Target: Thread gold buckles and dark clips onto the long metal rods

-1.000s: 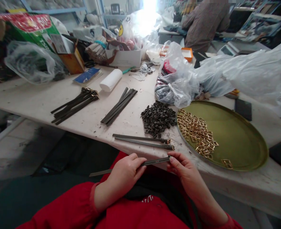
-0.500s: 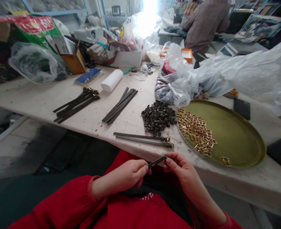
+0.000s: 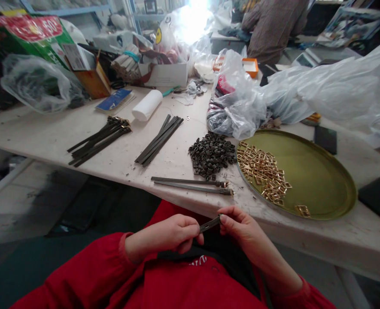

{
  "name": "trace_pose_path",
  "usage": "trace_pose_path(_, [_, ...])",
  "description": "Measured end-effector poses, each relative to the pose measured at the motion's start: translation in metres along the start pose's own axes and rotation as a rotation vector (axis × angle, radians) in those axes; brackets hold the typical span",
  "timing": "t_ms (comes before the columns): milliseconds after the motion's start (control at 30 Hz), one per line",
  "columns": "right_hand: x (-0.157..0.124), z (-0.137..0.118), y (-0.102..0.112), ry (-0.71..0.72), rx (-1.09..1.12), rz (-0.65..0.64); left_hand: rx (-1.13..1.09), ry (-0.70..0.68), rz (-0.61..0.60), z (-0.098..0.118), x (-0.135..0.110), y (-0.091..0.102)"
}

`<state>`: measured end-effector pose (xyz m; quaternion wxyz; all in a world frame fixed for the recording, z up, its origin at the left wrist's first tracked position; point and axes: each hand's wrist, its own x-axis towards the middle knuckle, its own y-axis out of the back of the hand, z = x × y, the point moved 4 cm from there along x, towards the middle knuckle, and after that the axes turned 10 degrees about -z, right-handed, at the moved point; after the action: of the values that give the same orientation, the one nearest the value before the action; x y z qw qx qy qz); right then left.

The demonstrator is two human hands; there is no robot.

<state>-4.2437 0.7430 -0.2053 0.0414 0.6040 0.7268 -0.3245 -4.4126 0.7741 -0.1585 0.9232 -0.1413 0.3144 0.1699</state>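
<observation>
A narrow dark strap (image 3: 210,224) with a small slot in it stretches between my hands, below the table's front edge. My left hand (image 3: 177,234) pinches one part of it, and my right hand (image 3: 241,227) has its thumb and fingers closed on the other end. Whatever else the right fingertips cover is hidden. Just beyond, two straps (image 3: 190,185) with gold buckles at their right ends lie along the edge. Behind these is a heap of small dark loops (image 3: 211,155). Gold buckles (image 3: 263,171) are piled on the left side of a round olive tray (image 3: 318,171).
Plain dark straps (image 3: 159,139) lie mid-table, with buckled straps (image 3: 101,139) to their left. Farther back are a white roll (image 3: 147,105), a blue booklet (image 3: 114,100) and clear plastic bags (image 3: 236,98). Dark flat objects (image 3: 379,196) sit right of the tray. A person (image 3: 275,30) stands behind.
The whole view has shifted slightly. Both hands still hold the strap, and the right fingers now cover its end, where a small dark loop showed before.
</observation>
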Motion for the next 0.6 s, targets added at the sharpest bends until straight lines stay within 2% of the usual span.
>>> trace_pose_path(200, [-0.003,0.006,-0.005,-0.019,0.042,-0.060,0.027,0.050,0.011,-0.003,-0.005,0.002])
trace_pose_path(433, [-0.005,0.007,-0.013,-0.088,0.235,-0.087,-0.126,0.031,-0.039,-0.008,-0.006,-0.005])
trace_pose_path(533, [-0.005,0.011,-0.013,-0.092,0.232,-0.080,-0.069,0.017,-0.022,-0.010,-0.003,-0.008])
trace_pose_path(600, [-0.004,0.014,-0.016,-0.081,0.191,-0.080,0.023,-0.007,0.031,-0.010,0.002,-0.009])
